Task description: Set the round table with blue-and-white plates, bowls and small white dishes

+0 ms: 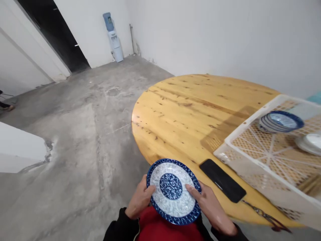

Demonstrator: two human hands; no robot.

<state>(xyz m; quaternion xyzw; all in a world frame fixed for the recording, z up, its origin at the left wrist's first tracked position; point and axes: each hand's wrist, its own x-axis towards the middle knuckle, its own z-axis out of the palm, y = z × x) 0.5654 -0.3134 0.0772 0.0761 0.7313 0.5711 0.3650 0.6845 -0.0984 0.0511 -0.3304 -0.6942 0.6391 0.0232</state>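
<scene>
A blue-and-white patterned plate (170, 209) is held up in front of my body, its decorated face turned toward me. My left hand (140, 198) grips its left rim, thumb on top and the other fingers hidden beneath. On the right rim, my right hand (209, 202) has its thumb laid across the face toward the dark blue centre. The plate overlaps the near edge of a round wooden table (175, 117). Just right of my right hand, a black phone (222, 180) lies on the tabletop.
A white plastic basket (253, 164) on the table's right holds stacked blue-rimmed bowls (282, 121) and white dishes (311, 144). Pliers-like tool (263, 214) lies by the near edge. A water dispenser (115, 45) stands against the far wall; a white pillar base (22, 147) is at left.
</scene>
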